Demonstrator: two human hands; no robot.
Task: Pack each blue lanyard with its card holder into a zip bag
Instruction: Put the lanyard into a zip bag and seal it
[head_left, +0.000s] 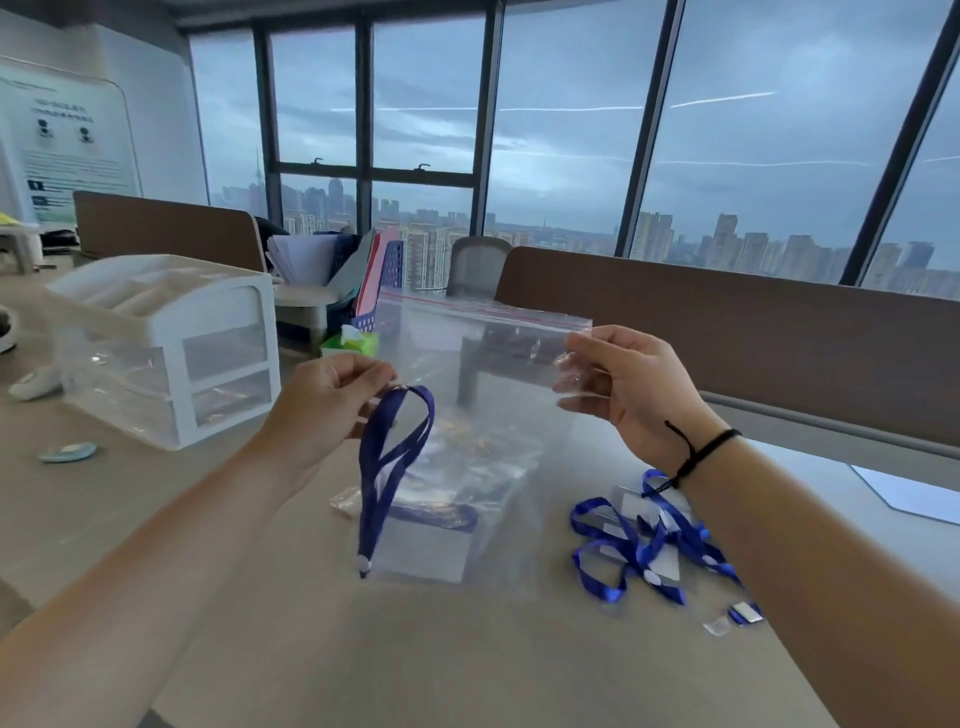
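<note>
The left hand (324, 400) is up in the air, at about nine o'clock from the middle of the view. Its fingers are curled, and the fingertips pinch the top loop of a blue lanyard (387, 467). The strap hangs straight down, and its small clip end dangles at six o'clock, just above the table (467, 665). A clear card holder (421, 551) seems to hang there too, but it is see-through and hard to tell apart from the bag behind it. The right hand (623, 384), at three o'clock, pinches the right side of a clear zip bag (483, 364) near its top. The thumb and fingers are bent around the plastic. The bag hangs down between the two hands, and its red-lined top edge sits at twelve o'clock. I cannot tell if the mouth of the bag is open. To do this step well, I think the bag mouth should be pulled wide first. Then the low end of the strap can go in first, slowly, so it folds up inside and does not catch on the zip. A pile of more lanyards (649, 540) waits on the table at four o'clock. A white drawer box (171, 343) stands at ten o'clock.
</note>
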